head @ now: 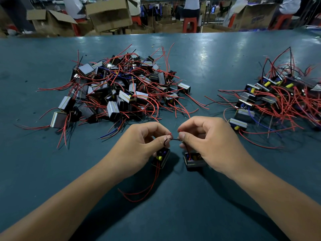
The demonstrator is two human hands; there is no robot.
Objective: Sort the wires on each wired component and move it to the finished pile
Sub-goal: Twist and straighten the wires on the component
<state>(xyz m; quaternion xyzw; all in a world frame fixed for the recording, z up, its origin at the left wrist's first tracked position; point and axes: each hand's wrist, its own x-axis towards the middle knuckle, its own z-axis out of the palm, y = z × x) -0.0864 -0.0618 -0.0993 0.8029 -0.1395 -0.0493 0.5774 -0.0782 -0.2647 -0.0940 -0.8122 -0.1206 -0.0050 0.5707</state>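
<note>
Wire (175, 139) spans sideways, pinched between left hand (139, 145) and right hand (208, 141).

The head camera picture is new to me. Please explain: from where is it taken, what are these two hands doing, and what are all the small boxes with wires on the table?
There is no machine here. A person wears a camera on the head, so you look forward and down at that person's own two bare hands.

The left hand and the right hand each pinch thin wire ends, with a short black wire stretched between them. Below each hand sits a small black block with wires: the left component and the right component.

On the dark teal table lie two heaps of the same parts with red wires: a big left pile and a right pile. The picture does not tell which one is finished. Cardboard boxes stand behind.
</note>
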